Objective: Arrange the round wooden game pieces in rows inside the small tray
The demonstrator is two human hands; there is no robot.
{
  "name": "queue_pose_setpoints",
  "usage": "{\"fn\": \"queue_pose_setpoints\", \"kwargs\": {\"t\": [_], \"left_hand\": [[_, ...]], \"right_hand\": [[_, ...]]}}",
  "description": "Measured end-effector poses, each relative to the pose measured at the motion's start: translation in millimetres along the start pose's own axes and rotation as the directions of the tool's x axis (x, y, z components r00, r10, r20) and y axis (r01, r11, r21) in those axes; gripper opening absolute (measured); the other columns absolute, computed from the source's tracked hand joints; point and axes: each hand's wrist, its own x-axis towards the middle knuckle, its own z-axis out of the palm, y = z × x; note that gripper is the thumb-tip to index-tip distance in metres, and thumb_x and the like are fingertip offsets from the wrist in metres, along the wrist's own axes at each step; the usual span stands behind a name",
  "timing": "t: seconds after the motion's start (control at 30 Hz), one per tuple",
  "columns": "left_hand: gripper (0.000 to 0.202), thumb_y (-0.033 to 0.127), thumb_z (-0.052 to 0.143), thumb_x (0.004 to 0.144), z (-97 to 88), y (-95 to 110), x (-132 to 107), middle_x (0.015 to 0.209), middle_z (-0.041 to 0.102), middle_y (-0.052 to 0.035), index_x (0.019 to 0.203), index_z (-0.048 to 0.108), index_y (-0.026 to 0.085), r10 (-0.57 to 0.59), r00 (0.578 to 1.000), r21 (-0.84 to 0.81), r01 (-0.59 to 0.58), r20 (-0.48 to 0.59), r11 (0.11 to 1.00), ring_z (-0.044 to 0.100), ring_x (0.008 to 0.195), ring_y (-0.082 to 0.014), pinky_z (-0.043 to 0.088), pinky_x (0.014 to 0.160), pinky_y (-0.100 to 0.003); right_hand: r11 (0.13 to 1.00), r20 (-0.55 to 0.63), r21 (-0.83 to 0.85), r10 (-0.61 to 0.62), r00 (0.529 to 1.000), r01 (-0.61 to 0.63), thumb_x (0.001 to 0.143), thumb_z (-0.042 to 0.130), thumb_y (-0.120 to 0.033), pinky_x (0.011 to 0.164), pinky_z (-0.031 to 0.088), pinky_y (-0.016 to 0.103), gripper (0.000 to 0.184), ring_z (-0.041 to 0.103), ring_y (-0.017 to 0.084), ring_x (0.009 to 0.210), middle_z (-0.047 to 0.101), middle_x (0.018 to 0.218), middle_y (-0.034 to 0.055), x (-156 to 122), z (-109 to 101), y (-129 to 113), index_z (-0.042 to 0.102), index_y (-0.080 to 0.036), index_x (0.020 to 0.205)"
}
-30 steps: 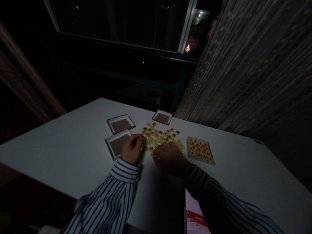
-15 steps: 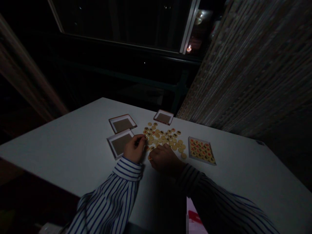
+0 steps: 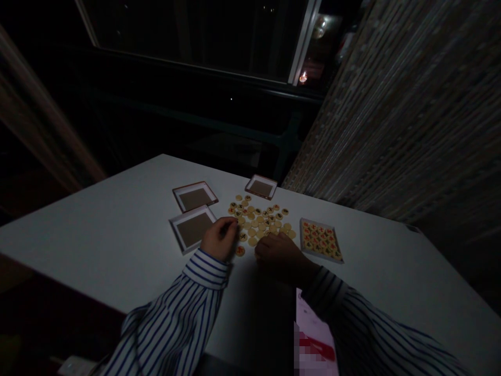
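Round wooden Chinese chess pieces (image 3: 252,225) lie in a loose spread on the white table, some with red or black characters up, others blank side up. At the left edge of the spread is my left hand (image 3: 219,239), thumb and fingers pinched together; whatever is between them is too dark to make out. My right hand (image 3: 284,257) is closed, knuckles up, over the near right side of the pieces, and its fingertips are hidden. Between the two hands a red-marked piece (image 3: 240,251) lies by itself on the table.
A shallow box (image 3: 321,240) filled with rows of pieces sits at the right. Two trays without pieces, a near one (image 3: 178,233) and a far one (image 3: 176,197), stand at left; a smaller tray (image 3: 250,190) stands behind. A bead curtain (image 3: 352,130) hangs behind the table.
My right hand has shifted right, away from my left hand, uncovering the red-marked piece. My left hand stays at nearly the same spot, still pinched.
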Motion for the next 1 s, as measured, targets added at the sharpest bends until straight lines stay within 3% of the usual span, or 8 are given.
{"fn": "queue_pose_setpoints", "kwargs": {"t": [0.23, 0.73, 0.9, 1.0], "left_hand": [[0.029, 0.040, 0.052, 0.077, 2.8, 6, -4, 0.084, 0.070, -0.0063, 0.087, 0.066, 0.017, 0.027, 1.000, 0.019, -0.026, -0.011, 0.999, 0.064, 0.081, -0.0198, 0.049, 0.078, -0.034], [0.027, 0.039, 0.051, 0.076, 7.1, 6, -8, 0.083, 0.069, -0.0049, 0.085, 0.065, 0.018, 0.044, 0.999, 0.001, -0.044, 0.018, 0.999, 0.064, 0.078, -0.0185, 0.049, 0.075, -0.031], [0.026, 0.038, 0.052, 0.077, 7.6, 5, -9, 0.085, 0.069, -0.0050, 0.087, 0.065, 0.018, 0.076, 0.997, 0.006, -0.076, 0.025, 0.997, 0.064, 0.081, -0.0187, 0.049, 0.077, -0.032], [0.024, 0.035, 0.051, 0.078, 8.0, 7, -11, 0.086, 0.069, -0.0054, 0.088, 0.065, 0.018, 0.098, 0.994, -0.016, -0.098, 0.037, 0.995, 0.064, 0.082, -0.0182, 0.049, 0.078, -0.031]], "right_hand": [[0.994, 0.035, -0.016, -0.105, 0.994, 0.105, 0.087, 0.046, -0.023, 0.070, 0.029, 0.034, 0.013, 0.049, 0.020, 0.089, 0.060, 0.093, 0.0058, 0, 4, 0, 0.057, -0.017, 0.090], [0.994, 0.024, -0.002, -0.105, 0.994, 0.105, 0.087, 0.043, -0.019, 0.072, 0.033, 0.035, 0.015, 0.051, 0.021, 0.088, 0.062, 0.091, 0.0073, 3, 4, 0, 0.058, -0.016, 0.091], [0.968, -0.051, 0.251, -0.007, 0.999, 0.019, 0.084, 0.047, -0.021, 0.076, 0.036, 0.031, 0.017, 0.054, 0.018, 0.090, 0.064, 0.094, 0.0067, 2, -3, 5, 0.059, -0.017, 0.096], [0.861, -0.112, 0.506, 0.132, 0.985, -0.058, 0.081, 0.051, -0.022, 0.073, 0.039, 0.027, 0.018, 0.056, 0.015, 0.083, 0.064, 0.089, 0.0042, -1, -7, 10, 0.059, -0.017, 0.097]]}}
